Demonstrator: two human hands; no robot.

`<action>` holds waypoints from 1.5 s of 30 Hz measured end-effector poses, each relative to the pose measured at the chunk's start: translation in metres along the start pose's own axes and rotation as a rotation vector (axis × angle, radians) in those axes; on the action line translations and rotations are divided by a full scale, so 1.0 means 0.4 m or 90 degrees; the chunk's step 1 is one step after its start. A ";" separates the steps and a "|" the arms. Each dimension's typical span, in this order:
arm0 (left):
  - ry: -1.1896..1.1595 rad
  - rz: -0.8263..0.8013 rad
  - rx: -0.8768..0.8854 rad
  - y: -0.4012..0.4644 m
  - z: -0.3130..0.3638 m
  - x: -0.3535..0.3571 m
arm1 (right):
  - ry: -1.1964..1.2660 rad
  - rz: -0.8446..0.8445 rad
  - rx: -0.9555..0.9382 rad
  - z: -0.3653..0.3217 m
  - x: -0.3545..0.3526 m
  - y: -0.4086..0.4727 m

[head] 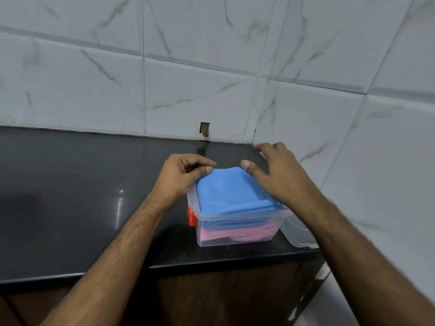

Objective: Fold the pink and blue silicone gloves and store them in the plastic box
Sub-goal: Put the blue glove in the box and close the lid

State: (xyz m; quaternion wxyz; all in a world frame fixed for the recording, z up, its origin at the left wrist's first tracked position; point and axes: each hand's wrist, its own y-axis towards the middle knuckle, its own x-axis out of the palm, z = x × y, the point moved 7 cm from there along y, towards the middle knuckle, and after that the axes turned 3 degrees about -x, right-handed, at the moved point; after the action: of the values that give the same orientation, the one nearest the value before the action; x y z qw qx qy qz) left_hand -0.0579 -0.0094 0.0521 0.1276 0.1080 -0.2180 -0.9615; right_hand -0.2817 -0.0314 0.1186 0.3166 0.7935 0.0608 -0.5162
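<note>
Blue glove (231, 189), seemingly folded lengthwise left-right, fills plastic box (237, 242).

Looks like a home kitchen corner to me. You've got a polished black stone desk (82, 184) set into the corner of a wall done in big white marble-look tiles (200, 95), with dark wooden cabinet fronts (223, 300) underneath. One tile has a small chipped hole (204, 129) at desk level.
</note>
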 end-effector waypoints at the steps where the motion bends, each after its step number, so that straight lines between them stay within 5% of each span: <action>1: 0.006 0.003 0.001 -0.001 0.001 -0.001 | -0.003 -0.040 -0.043 -0.014 0.009 0.012; 4: 0.029 0.007 0.003 -0.005 0.009 0.000 | -0.014 -0.137 -0.128 -0.040 0.045 0.033; 13: 0.112 0.017 0.035 -0.016 0.035 0.001 | -0.094 -0.161 -0.170 -0.013 0.109 0.048; 35: 0.235 -0.006 0.210 -0.065 0.087 0.026 | -0.047 -0.238 -0.009 0.025 0.118 0.108; 45: 0.344 -0.057 0.277 -0.093 0.110 0.042 | -0.049 -0.179 -0.007 0.034 0.109 0.094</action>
State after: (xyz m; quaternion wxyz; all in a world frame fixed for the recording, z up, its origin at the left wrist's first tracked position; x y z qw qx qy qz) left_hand -0.0927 0.0355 0.0717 0.1122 0.3930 -0.3711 -0.8338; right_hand -0.2564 -0.0787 0.0942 0.2474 0.7551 0.1620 -0.5851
